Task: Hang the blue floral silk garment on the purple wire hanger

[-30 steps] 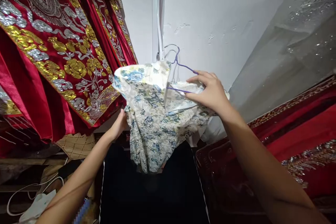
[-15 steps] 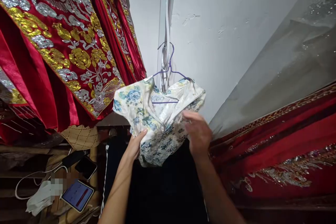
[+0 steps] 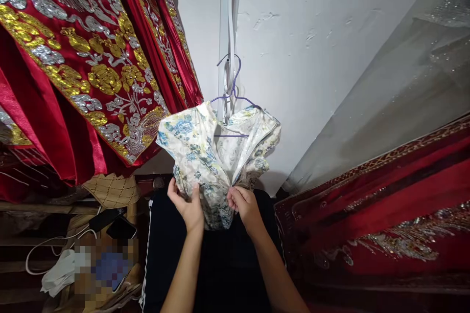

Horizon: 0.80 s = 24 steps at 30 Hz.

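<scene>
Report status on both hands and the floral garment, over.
Right hand pinching floral garment at neckline's base. Left hand spread at garment's side. Garment on purple hanger. Nothing visibly in the way.

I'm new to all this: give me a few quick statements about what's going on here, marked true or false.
1. The floral garment is on a purple hanger. True.
2. Both hands grip the hook. False: the right hand pinches the garment's front below the neck opening, and the left hand is at its lower side.
3. Red cloth with gold and silver decoration hangs at the picture's left. True.
4. The backdrop straight ahead is black. False: the wall is whitish.
</scene>
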### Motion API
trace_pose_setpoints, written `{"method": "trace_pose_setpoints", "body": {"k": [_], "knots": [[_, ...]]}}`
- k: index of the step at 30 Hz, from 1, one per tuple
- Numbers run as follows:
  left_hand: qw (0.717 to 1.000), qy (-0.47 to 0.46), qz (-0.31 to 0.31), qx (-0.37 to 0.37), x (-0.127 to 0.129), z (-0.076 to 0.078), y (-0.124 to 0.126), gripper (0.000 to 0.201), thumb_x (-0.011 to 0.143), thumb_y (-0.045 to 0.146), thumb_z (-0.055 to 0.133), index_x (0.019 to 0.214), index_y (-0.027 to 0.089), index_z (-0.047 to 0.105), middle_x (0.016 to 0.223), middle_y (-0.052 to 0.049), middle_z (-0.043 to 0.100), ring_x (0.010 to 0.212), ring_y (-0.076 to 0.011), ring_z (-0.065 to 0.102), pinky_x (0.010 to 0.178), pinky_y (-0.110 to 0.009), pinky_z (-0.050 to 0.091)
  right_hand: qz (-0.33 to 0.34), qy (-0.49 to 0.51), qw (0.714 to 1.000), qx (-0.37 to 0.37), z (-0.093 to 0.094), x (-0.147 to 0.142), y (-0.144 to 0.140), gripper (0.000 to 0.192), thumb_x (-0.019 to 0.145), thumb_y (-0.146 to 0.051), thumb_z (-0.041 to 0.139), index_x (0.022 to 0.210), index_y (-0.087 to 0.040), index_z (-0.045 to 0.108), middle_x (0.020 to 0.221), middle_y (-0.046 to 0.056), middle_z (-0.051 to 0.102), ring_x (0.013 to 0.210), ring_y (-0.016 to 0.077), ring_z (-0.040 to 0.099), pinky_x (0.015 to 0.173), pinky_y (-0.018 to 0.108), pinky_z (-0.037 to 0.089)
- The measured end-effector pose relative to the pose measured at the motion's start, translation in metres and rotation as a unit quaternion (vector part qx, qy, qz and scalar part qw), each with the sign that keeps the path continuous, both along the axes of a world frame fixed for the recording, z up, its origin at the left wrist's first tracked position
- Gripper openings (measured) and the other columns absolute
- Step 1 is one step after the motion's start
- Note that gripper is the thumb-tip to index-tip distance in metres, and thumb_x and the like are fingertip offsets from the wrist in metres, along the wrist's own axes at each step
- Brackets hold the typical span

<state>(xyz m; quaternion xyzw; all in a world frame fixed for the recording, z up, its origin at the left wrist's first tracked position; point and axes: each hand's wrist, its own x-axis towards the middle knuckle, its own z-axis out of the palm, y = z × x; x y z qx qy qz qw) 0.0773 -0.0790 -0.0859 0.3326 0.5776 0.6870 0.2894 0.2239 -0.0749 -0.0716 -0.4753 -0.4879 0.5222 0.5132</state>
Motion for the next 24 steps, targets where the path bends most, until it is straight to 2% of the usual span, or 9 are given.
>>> {"method": "trace_pose_setpoints", "body": {"k": [1,2,5,7,11,13,16,22,24], "knots": [[0.998,0.058,0.020,-0.001,0.006,-0.004,-0.002,0.079,0.084,0.046,0.070,0.149,0.033,0.027,0.162,-0.008,0.027,0.152,-0.0235,0.027,0.126,-0.037,0.021,0.001,0.003,1.000,-0.004,-0.001,0.000,0.000,0.038,0.088,-0.049,0.058,0.064,-0.019,0.060,0.052,0.000,0.053,0.049,0.0134,0.044,0.050,0.027,0.033],[0.995,0.103,0.005,-0.005,0.012,-0.007,-0.004,0.076,0.084,0.044,0.071,0.147,0.032,0.030,0.160,-0.009,0.028,0.152,-0.0238,0.026,0.126,-0.037,0.019,0.006,0.006,1.000,-0.005,-0.003,-0.001,0.000,0.038,0.088,-0.047,0.058,0.063,-0.019,0.060,0.050,-0.001,0.052,0.048,0.0130,0.044,0.049,0.027,0.032],[0.977,0.139,-0.162,-0.003,0.028,-0.015,-0.009,0.052,0.087,0.036,0.065,0.135,0.032,0.044,0.140,-0.011,0.049,0.138,-0.0269,0.044,0.119,-0.040,0.031,0.036,0.013,0.999,-0.001,-0.003,-0.007,0.002,0.035,0.087,-0.042,0.059,0.062,-0.018,0.062,0.046,-0.001,0.051,0.045,0.0121,0.043,0.049,0.026,0.033],[0.969,0.117,-0.219,-0.005,0.034,-0.017,-0.010,0.036,0.089,0.031,0.060,0.123,0.032,0.051,0.119,-0.009,0.060,0.119,-0.0278,0.057,0.106,-0.042,0.043,0.056,0.007,0.998,-0.006,0.000,-0.012,0.001,0.032,0.088,-0.039,0.059,0.065,-0.018,0.065,0.042,-0.003,0.048,0.042,0.0118,0.042,0.048,0.026,0.033],[0.968,0.119,-0.219,-0.010,0.032,-0.012,-0.008,0.007,0.089,0.032,0.057,0.096,0.030,0.057,0.097,-0.005,0.060,0.098,-0.0269,0.061,0.092,-0.041,0.049,0.071,0.002,0.997,-0.019,0.011,-0.014,-0.005,0.027,0.088,-0.036,0.057,0.071,-0.018,0.068,0.038,-0.005,0.047,0.039,0.0118,0.042,0.047,0.026,0.033],[0.963,0.136,-0.232,0.005,0.029,-0.010,-0.008,0.008,0.091,0.037,0.056,0.092,0.030,0.059,0.095,-0.006,0.060,0.096,-0.0268,0.061,0.091,-0.041,0.049,0.055,0.000,0.998,-0.014,0.022,-0.009,-0.005,0.028,0.088,-0.035,0.056,0.071,-0.018,0.069,0.040,-0.004,0.050,0.039,0.0116,0.042,0.048,0.026,0.034],[0.953,0.149,-0.261,0.026,0.029,-0.010,-0.010,0.015,0.091,0.042,0.058,0.089,0.029,0.063,0.092,-0.007,0.060,0.090,-0.0271,0.061,0.087,-0.041,0.049,0.017,-0.005,1.000,0.017,0.053,0.003,0.011,0.031,0.088,-0.037,0.054,0.071,-0.017,0.069,0.041,-0.004,0.051,0.039,0.0105,0.041,0.046,0.025,0.034],[0.928,0.203,-0.305,0.070,0.033,-0.022,-0.008,0.016,0.094,0.038,0.057,0.090,0.024,0.063,0.092,-0.008,0.060,0.084,-0.0235,0.060,0.076,-0.036,0.050,-0.032,0.024,0.987,0.154,0.158,0.024,0.066,0.031,0.089,-0.039,0.062,0.071,-0.015,0.069,0.047,-0.004,0.054,0.040,0.0065,0.039,0.042,0.021,0.031],[0.917,0.231,-0.315,0.085,0.031,-0.021,-0.003,0.018,0.095,0.035,0.055,0.089,0.020,0.062,0.090,-0.008,0.060,0.082,-0.0210,0.060,0.075,-0.034,0.050,-0.031,0.020,0.980,0.193,0.184,0.024,0.072,0.030,0.091,-0.036,0.060,0.072,-0.015,0.069,0.048,-0.003,0.055,0.039,0.0062,0.039,0.043,0.020,0.033]]}}
